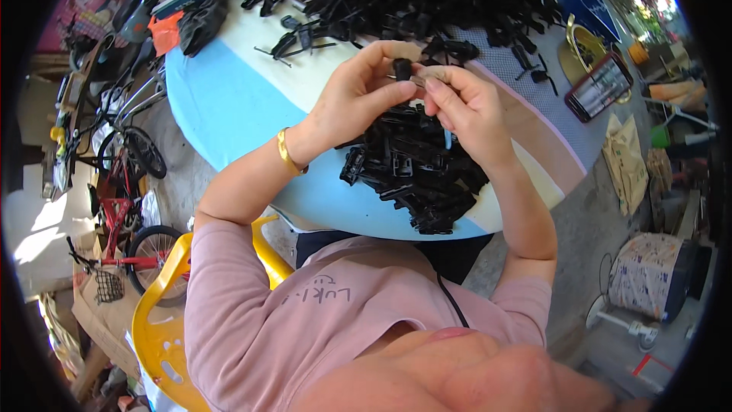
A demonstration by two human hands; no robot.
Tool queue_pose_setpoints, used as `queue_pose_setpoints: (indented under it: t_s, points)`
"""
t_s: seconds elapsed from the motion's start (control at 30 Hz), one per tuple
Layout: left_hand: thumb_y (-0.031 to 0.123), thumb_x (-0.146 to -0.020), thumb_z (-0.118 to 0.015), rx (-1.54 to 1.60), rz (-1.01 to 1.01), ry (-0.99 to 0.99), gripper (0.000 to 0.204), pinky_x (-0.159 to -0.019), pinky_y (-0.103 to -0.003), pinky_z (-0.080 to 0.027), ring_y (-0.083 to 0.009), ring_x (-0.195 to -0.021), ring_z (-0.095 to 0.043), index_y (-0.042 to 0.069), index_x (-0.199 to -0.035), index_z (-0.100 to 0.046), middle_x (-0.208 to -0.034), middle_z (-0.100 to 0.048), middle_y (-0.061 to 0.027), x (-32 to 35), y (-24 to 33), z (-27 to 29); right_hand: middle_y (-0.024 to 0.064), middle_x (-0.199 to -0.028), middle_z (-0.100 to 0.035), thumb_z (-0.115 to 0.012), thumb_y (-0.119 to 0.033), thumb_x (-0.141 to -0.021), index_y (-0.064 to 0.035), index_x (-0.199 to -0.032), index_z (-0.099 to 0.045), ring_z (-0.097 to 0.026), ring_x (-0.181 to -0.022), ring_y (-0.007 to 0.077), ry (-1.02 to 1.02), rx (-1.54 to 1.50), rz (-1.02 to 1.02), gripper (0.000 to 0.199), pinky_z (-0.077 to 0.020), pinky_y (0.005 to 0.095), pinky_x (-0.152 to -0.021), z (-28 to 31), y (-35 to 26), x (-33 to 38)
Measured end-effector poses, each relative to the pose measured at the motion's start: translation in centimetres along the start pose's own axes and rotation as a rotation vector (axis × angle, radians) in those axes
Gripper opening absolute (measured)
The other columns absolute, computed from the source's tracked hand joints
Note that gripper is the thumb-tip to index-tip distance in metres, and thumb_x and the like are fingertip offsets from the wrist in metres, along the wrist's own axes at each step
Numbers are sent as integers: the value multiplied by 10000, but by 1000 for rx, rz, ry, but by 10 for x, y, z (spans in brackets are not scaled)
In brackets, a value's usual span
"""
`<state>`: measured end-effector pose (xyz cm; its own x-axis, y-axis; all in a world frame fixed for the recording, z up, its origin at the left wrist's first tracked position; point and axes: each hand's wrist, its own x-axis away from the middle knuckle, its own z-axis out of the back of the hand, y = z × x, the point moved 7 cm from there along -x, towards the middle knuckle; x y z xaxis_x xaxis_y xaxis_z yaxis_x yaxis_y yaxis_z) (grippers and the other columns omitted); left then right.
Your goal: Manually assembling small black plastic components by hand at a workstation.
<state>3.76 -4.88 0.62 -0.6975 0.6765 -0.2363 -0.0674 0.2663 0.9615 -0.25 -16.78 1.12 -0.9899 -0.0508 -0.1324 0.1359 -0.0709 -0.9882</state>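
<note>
I am holding a small black part (402,69) upright in the left hand (366,91), thumb and fingers closing narrowly around it. The right hand (467,103) is meeting it from the side, its fingertips pinching a thin shiny piece (418,80) that is too small for me to name. Something blue (447,138) is showing below that hand; I cannot tell whether it is being held.

Both hands are hovering above the worktop (229,122), between a large heap of black pieces (396,0) and a smaller pile (415,175). My worry is the pinch: if the fingertips are gripping unevenly, the thin piece could be slipping out and vanishing among the dark parts. The smaller pile is lying close to the near edge, so a dropping wrist or brushing forearm could be sending pieces floorward. Pressing crookedly could also be bending the thin piece.
</note>
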Motion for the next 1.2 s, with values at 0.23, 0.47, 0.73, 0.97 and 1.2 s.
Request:
queue_pose_setpoints:
  t_s: [0.23,0.47,0.73,0.97,1.2]
  points:
    - [-14,-839,-565,-30,-115,54,327,-777,-222,-487,-107,-916,-573,-16,-1141,-441,-1019,-556,-78,3,6,2,-16,-628,-519,-487,-118,-912,5,-987,-604,-350,-478,1,-17,-10,-6,186,-266,138,-428,-4,2,0]
    - [-20,-856,-529,-156,15,6,357,-905,-298,-450,-155,-1017,-539,2,-1187,-397,-1134,-522,-115,6,2,0,-3,-628,-534,-485,-121,-914,3,-979,-604,-358,-476,1,-36,21,21,184,-266,139,-425,-6,0,3]
    - [38,-793,-640,-196,-228,158,263,-603,-196,-451,-39,-686,-527,3,-1026,-524,-857,-610,-35,4,4,4,3,-626,-536,-481,-124,-912,0,-958,-605,-355,-474,6,-20,-2,-45,181,-259,143,-422,-9,1,3]
    - [4,-759,-647,-533,-399,214,245,-640,-259,-499,-176,-758,-631,-10,-981,-545,-853,-630,-119,13,20,-1,-16,-613,-505,-483,-122,-904,-8,-953,-599,-349,-474,5,-48,-63,-108,170,-241,150,-410,-10,9,0]
    - [21,-735,-662,-629,-267,235,465,-668,-297,-512,-253,-816,-636,42,-1159,-476,-913,-625,-128,9,23,-5,-26,-671,-527,-695,-73,-751,-17,-940,-608,-392,-510,22,102,225,287,216,-320,164,-455,10,-17,-1]
